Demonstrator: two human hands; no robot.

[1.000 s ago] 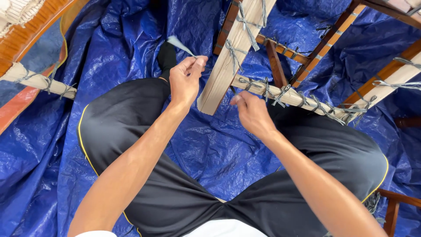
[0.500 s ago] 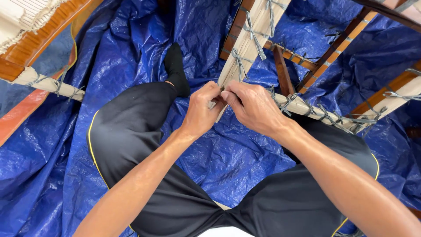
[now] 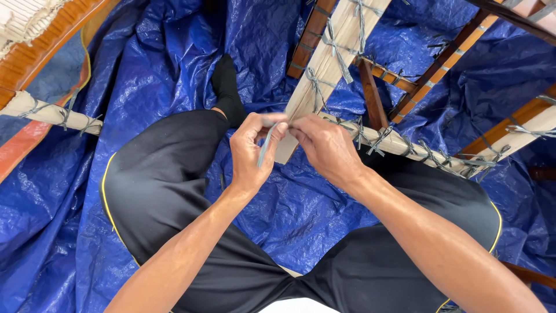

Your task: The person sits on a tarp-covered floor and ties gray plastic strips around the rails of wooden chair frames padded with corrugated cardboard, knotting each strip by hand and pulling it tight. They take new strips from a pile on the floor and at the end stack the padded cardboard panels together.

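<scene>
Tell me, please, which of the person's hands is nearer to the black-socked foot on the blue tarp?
The left. The left hand sits just below and right of the black-socked foot, pinching a grey strip; the right hand lies farther right, at the pale wooden slat.

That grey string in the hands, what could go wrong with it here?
1. The grey string is thin and pinched only between the fingertips of the left hand and the right hand, so it might slip loose.
2. The pale wooden slat ends right at the hands; its cut end could scrape or splinter a finger.
3. The person sits on a crinkled blue tarp, which may slide under the legs and jolt the frame.
</scene>
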